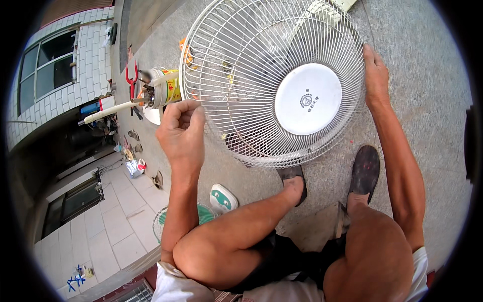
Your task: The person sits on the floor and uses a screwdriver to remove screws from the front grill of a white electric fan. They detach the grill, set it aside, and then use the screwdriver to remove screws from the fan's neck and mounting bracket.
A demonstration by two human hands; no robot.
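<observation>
A round white wire fan guard [229,60] stands before me, tilted, with a white disc [308,99] at its centre. My right hand [376,78] grips its right rim, the fingertips partly behind the wires. At the left rim, my left hand [182,128] is closed, thumb against curled fingers. Whether it pinches the rim or something small is hidden. Behind the wires lies a pale fan part [317,17], reaching past the guard's top right.
Left of the guard, a tub of tools [162,90] stands with red-handled pliers [132,80] and a pale stick [108,113]. A green-and-white object [223,198] and another wire guard [160,221] lie near my left leg. My shoes [364,168] rest on concrete.
</observation>
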